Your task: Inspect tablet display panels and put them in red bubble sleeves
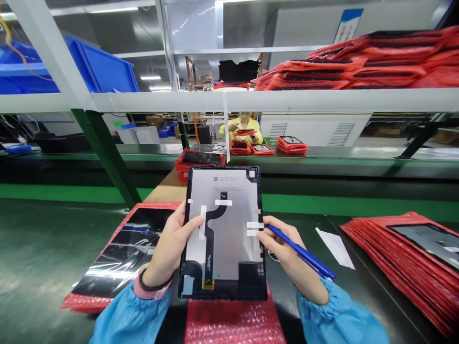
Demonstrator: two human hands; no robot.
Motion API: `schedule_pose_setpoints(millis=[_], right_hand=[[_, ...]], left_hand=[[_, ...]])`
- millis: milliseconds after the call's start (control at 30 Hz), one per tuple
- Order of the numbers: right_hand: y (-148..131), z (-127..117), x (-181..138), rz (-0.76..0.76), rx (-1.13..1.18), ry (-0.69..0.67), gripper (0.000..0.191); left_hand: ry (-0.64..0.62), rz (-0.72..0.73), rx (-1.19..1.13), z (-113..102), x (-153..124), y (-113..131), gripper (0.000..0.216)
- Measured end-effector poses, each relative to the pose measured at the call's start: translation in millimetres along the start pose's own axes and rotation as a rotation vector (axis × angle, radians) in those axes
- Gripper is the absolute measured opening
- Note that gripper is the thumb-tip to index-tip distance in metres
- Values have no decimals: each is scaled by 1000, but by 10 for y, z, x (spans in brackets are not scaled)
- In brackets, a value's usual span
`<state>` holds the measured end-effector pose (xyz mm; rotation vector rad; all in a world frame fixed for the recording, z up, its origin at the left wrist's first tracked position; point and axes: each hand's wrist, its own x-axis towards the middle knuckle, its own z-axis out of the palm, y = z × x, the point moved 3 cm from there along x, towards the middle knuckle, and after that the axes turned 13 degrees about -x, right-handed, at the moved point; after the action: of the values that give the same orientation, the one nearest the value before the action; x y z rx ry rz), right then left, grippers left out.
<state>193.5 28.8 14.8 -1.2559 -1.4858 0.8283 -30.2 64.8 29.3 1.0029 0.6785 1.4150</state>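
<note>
A tablet display panel (pixel 236 248) is held up in front of me, its silvery back towards me. A black ribbon cable (pixel 210 243) and several white tape strips lie on that back. My left hand (pixel 170 239) is closed on the panel's left edge, thumb over the back beside a tape strip. My right hand (pixel 287 248) grips a blue pen (pixel 301 251), its fingertips at the panel's right edge beside two tape strips; whether they also press the panel I cannot tell. Red bubble wrap (pixel 234 320) lies below the panel.
At left, a dark glossy screen (pixel 125 253) lies on red bubble wrap. A white paper (pixel 335 247) and a stack of red bubble-wrap sleeves (pixel 401 263) with a panel on top lie at right. A shelf beam (pixel 251 100) crosses overhead; a person in yellow (pixel 242 125) works beyond.
</note>
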Motion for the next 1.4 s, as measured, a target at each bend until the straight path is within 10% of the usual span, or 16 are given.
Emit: schedule_pose_setpoints(millis=[667, 933, 1200, 1400], right_hand=[[158, -259, 309, 11, 143, 21, 29], [-44, -342, 157, -90, 194, 282, 25], [166, -65, 269, 7, 172, 114, 55], [-13, -44, 207, -82, 250, 315, 30]], left_hand=[[-36, 92, 30, 107, 360, -36, 26], [-12, 16, -57, 29, 424, -27, 25], [-21, 55, 2, 144, 287, -96, 19], [22, 219, 232, 189, 191, -67, 19]])
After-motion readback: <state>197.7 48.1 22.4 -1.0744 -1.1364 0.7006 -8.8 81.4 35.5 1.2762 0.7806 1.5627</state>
